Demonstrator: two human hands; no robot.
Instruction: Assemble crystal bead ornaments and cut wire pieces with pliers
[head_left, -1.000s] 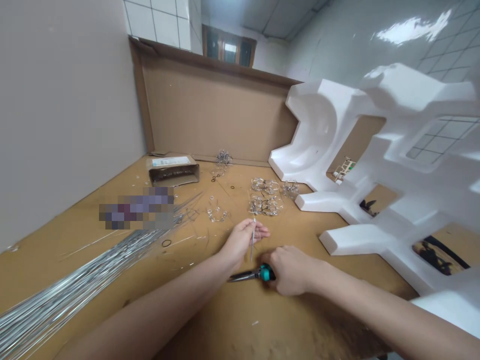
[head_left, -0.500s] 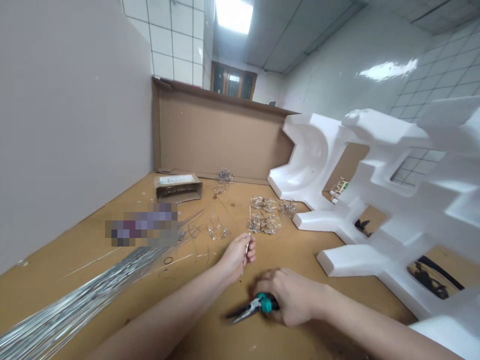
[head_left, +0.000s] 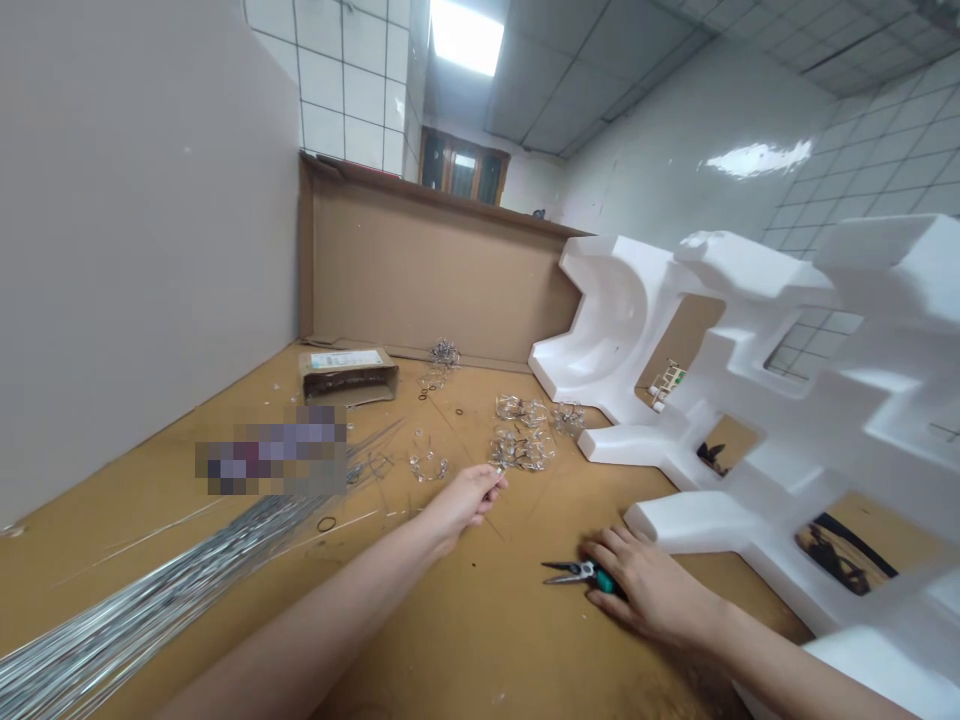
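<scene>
"What has the left hand (head_left: 472, 495) got?"

"Its fingers are curled in, thumb and forefinger pinched together on a thin, silvery piece of wire (head_left: 498, 471). Only a small tip shows."

"And the right hand (head_left: 630, 582)?"

"Reading a clock from the left hand, with twelve at the far side, it's at four. The fingers lie loosely bent over the teal handles of the dark, long-nosed metal pliers (head_left: 574, 573). I can't tell how firmly it grips."

"How do the pliers sit?"

"Low over the tan bench (head_left: 435, 640), nose towards nine, tips slightly apart."

"What's close to the wire?"

"At one o'clock, just beyond the left hand, a cluster of bent, silvery wire pieces (head_left: 523, 450). At ten, a few small, clear, shiny rings (head_left: 429, 466)."

"Further out?"

"Long, straight, silvery metal wires (head_left: 180, 575) in a bundle at eight to nine, and a thin, dark, round ring (head_left: 326, 524) near them. A small, open brown cardboard box (head_left: 349, 388) sits between ten and eleven."

"And towards three?"

"Moulded white foam packing (head_left: 686, 525), cut through with openings, standing just beside the right hand."
</scene>
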